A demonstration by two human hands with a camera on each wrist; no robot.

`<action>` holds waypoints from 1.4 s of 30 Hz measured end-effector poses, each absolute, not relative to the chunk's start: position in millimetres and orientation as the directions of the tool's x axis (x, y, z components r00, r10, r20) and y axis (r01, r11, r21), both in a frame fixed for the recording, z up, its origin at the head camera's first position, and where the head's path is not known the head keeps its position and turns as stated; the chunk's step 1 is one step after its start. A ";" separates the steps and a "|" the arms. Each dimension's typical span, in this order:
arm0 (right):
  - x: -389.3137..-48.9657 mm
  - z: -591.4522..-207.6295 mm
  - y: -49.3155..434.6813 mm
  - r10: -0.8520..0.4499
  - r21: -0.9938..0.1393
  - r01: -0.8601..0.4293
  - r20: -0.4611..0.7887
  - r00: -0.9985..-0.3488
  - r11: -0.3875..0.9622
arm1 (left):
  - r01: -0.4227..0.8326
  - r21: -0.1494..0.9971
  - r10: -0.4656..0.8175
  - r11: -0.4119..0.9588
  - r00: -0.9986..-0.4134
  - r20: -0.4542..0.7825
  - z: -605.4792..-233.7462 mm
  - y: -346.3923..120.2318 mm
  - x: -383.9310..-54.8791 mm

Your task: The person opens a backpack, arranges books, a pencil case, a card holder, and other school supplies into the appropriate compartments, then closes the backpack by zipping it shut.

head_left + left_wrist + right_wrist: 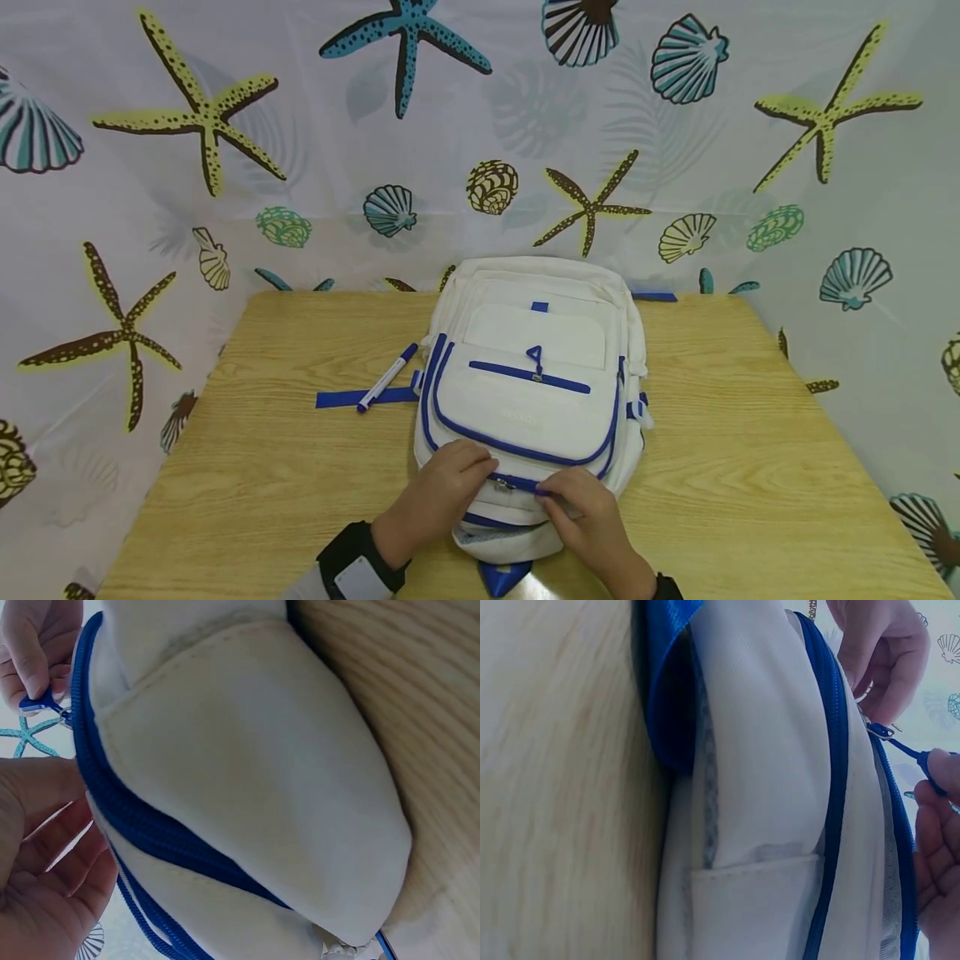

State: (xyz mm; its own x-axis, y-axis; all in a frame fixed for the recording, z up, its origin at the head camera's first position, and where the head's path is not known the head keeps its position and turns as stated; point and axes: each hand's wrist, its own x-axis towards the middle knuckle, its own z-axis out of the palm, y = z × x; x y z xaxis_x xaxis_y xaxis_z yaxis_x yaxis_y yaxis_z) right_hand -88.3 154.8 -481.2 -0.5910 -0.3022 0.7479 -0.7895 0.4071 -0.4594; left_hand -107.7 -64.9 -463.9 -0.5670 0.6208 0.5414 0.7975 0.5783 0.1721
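Note:
A white backpack (525, 333) with blue zips lies front up on the table, its blue carry loop (504, 577) towards me. My right hand (588, 517) pinches the blue zipper pull (934, 774) at the near end and draws its cord taut from the metal slider (879, 732). My left hand (446, 487) grips the bag's edge beside the zip, thumb and fingertips at the fabric; in the left wrist view its thumb (45, 784) meets the blue zip band (142, 825). Grey lining (890, 900) shows along this zip in the right wrist view.
Left of the bag, a white marker with blue ends (387, 379) lies across a blue strap (337, 399). Another blue strap end (654, 297) shows behind the bag at right. A shell-and-starfish cloth (450, 150) hangs around the wooden table (750, 467).

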 end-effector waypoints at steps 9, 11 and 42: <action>-88.7 -482.7 155.7 -0.275 -0.435 -0.794 0.773 -0.571 0.425 | 0.783 0.251 0.605 0.568 -0.605 0.518 -466.4 -64.5 -113.2; -89.4 -482.8 155.8 -0.270 -0.421 -0.793 0.780 -0.564 0.441 | 0.775 0.272 0.601 0.570 -0.620 0.505 -465.8 -64.9 -113.3; -83.2 -484.9 180.5 -0.192 -0.492 -0.751 0.766 -0.614 0.440 | 0.740 0.342 0.584 0.579 -0.669 0.459 -463.7 -65.1 -112.2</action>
